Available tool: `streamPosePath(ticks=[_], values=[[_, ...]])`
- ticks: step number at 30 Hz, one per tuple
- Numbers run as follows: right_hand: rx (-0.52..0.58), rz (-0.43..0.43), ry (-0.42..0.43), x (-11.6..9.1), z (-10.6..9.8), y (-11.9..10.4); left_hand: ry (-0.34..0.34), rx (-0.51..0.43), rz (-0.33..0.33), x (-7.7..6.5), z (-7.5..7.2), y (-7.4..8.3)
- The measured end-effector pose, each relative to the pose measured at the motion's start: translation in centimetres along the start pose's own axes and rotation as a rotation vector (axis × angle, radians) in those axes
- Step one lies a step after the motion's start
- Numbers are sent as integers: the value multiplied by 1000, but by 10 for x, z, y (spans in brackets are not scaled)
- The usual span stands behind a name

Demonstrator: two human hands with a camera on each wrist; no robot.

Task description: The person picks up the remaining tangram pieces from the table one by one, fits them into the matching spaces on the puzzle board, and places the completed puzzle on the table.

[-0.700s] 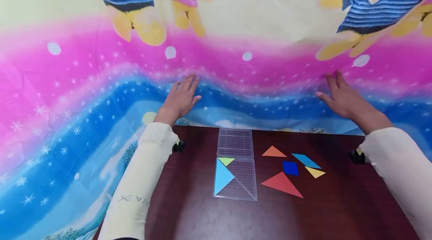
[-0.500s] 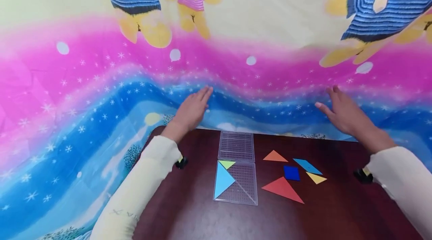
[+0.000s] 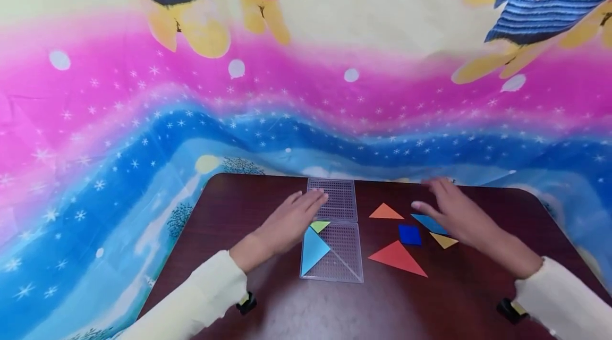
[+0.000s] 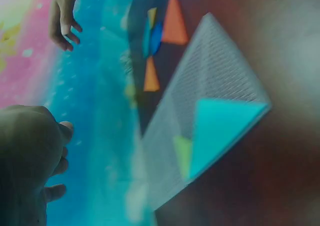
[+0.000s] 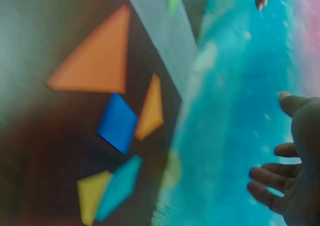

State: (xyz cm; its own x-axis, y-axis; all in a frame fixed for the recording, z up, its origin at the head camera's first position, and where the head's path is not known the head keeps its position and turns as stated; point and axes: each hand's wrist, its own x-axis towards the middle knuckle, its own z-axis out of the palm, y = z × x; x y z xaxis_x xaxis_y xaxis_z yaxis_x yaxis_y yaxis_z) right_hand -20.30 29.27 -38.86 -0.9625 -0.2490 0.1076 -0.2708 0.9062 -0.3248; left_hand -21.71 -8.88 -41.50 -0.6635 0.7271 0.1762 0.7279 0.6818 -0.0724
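My left hand (image 3: 292, 219) hovers with its fingers extended over the left edge of a clear hinged plastic case (image 3: 345, 249). In the case's near half lie a large light-blue triangle (image 3: 314, 251) and a small green triangle (image 3: 321, 226), partly behind the hand. To the right, my right hand (image 3: 456, 212) is above the table with fingers relaxed, covering part of a blue parallelogram (image 3: 425, 221). Near it lie a yellow triangle (image 3: 444, 240), a dark-blue square (image 3: 409, 235), an orange triangle (image 3: 385, 212) and a large red triangle (image 3: 399, 260). Neither hand holds anything.
A dark brown table (image 3: 306, 308) carries the pieces. Behind it hangs a printed cloth (image 3: 382, 101) in pink and blue, which also falls along the left side. Both wrists wear a small black device (image 3: 246, 303) below the sleeve cuff.
Both hands have come down and nearer from in front of the cloth to above the table. The left hand also moved right, the right hand slightly left. The pieces have stayed in place.
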Motion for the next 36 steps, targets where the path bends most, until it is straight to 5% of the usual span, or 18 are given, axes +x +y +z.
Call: streamPosePath(ticks=[9, 15, 25, 36], values=[[-2, 90, -122, -30, 76, -1, -67, -50, 7, -37, 59, 11], [58, 198, -188, -30, 103, 5, -70, -99, -18, -50, 96, 12], [41, 286, -120, -39, 123, 3, -36, -201, 6, -51, 122, 16], [57, 303, -44, -37, 132, -3, 20, -199, 10, -52, 129, 19]])
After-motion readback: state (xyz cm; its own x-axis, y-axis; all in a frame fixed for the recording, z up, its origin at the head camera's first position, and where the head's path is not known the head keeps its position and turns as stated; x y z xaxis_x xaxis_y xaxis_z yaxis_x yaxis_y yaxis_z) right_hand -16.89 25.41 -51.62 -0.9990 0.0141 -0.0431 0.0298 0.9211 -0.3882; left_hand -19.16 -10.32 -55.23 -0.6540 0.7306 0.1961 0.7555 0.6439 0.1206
